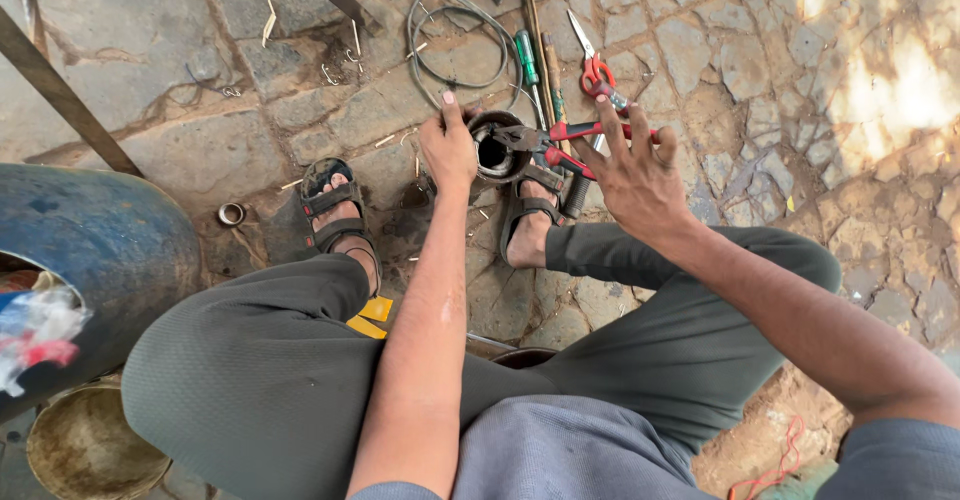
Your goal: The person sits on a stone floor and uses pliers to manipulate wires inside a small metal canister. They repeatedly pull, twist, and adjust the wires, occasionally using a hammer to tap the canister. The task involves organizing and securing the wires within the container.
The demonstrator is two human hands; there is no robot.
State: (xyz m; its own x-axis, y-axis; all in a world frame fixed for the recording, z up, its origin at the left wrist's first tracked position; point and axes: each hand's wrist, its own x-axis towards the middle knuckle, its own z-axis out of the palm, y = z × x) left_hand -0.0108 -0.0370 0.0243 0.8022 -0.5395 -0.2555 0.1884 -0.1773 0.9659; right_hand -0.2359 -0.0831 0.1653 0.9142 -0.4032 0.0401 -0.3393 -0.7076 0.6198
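Observation:
My left hand (449, 148) grips the rim of a dark round metal cylinder part (496, 150) that rests on the stone floor between my sandalled feet. My right hand (634, 172) holds red-handled pliers (560, 142), with the jaws reaching into the opening of the cylinder. The fingers of my right hand are spread around the handles. I sit low with my knees bent, and my grey trousers fill the lower view.
Red-handled scissors (594, 64), a green-handled screwdriver (527, 58), thin rods and a coil of wire (455, 35) lie on the cracked stone floor ahead. A small metal ring (231, 214) lies at left. A blue drum (90, 250) and a round pan (85, 448) stand at left.

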